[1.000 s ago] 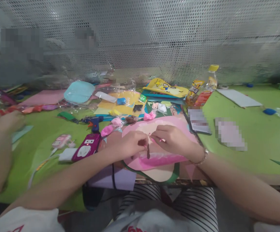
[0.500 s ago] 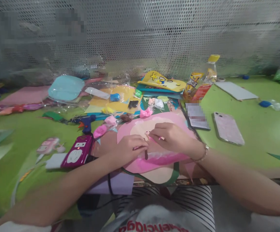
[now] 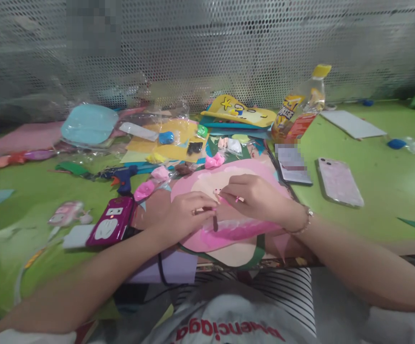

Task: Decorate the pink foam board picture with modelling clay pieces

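A pink paper cut-out [image 3: 189, 186] with a cream centre lies before me, a band of bright pink clay [image 3: 229, 234] spread along its lower part. My right hand [image 3: 252, 198] is closed in a pinch above the cream centre. At its fingertips is a tiny pale pink piece [image 3: 217, 192] with dark dots; whether it is held or only touched is unclear. My left hand [image 3: 189, 215] has its fingers pinched together just beside, over the cut-out; anything between them is too small to make out. A short brown strip [image 3: 215, 223] lies below the left fingertips.
Lumps of pink clay [image 3: 144, 190] and a blue glue gun [image 3: 124, 179] lie left of the cut-out, near a purple power bank [image 3: 110, 222]. Behind stand a drink bottle [image 3: 300, 114] and a yellow paper shape [image 3: 254, 114]. Two phones, one pink-cased [image 3: 340, 181], lie right.
The view has shifted slightly. Both hands stay pinched over the cut-out, with only small finger movement; the left fingers look slightly more bent.
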`<state>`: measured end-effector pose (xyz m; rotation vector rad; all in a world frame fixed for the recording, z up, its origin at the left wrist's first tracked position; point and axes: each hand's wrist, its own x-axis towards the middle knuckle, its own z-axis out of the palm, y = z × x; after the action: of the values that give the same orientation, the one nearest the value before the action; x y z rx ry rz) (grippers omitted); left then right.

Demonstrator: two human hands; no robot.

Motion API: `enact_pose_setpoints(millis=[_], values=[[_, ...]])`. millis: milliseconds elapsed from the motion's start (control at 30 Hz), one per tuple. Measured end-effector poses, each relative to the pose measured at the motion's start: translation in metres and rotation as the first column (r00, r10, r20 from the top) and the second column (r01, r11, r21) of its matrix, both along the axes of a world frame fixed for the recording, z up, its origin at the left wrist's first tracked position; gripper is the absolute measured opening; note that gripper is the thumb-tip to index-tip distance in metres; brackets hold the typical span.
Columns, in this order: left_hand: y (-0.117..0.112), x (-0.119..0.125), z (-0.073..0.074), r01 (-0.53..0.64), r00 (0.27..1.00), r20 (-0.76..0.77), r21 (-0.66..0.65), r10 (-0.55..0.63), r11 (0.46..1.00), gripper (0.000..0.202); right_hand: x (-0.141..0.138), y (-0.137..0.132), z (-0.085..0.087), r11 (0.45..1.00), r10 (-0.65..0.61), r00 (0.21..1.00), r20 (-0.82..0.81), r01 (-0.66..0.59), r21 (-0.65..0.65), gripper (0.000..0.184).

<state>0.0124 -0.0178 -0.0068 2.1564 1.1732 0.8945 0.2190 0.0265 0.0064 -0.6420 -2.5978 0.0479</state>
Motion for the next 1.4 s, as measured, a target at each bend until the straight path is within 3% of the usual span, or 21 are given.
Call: enact_pose_setpoints(millis=[167, 300, 400, 500, 700, 967, 1133, 1400], values=[[0.003, -0.001, -0.003, 0.080, 0.994, -0.078, 0.090, -0.073, 0.993, 0.011, -0.001, 0.000, 0.000, 1.000, 0.012, 1.000, 0.001, -0.012, 0.000, 0.021], [0.004, -0.001, -0.008, 0.244, 0.947, -0.253, 0.171, -0.197, 0.955, 0.019, -0.001, 0.000, 0.002, 1.000, 0.013, 1.000, 0.008, -0.013, -0.006, 0.021], [0.004, -0.001, -0.011, 0.301, 0.905, -0.378, 0.243, -0.195, 0.922, 0.023, -0.001, 0.000, 0.002, 1.000, 0.018, 1.000, 0.009, -0.018, -0.018, 0.020], [0.005, -0.002, -0.012, 0.321, 0.892, -0.415, 0.298, -0.180, 0.899, 0.024, -0.001, 0.000, 0.001, 1.000, 0.015, 1.000, 0.019, -0.015, -0.024, 0.019], [0.008, -0.001, -0.015, 0.439, 0.853, -0.449, 0.338, -0.268, 0.833, 0.021, 0.000, 0.000, 0.000, 1.000, 0.015, 1.000, 0.027, -0.014, -0.024, 0.020], [0.007, -0.001, -0.017, 0.343, 0.890, -0.417, 0.348, -0.184, 0.872, 0.016, 0.000, -0.001, 0.003, 0.999, 0.007, 0.999, 0.040, -0.005, -0.038, 0.022], [0.001, -0.004, -0.011, 0.314, 0.871, -0.465, 0.281, -0.158, 0.907, 0.024, 0.002, 0.001, 0.005, 1.000, 0.014, 1.000, 0.019, -0.013, -0.028, 0.022], [-0.006, -0.005, -0.004, 0.344, 0.790, -0.596, 0.238, -0.143, 0.909, 0.027, 0.003, 0.002, 0.005, 1.000, -0.006, 0.999, 0.043, 0.006, -0.018, 0.021]])
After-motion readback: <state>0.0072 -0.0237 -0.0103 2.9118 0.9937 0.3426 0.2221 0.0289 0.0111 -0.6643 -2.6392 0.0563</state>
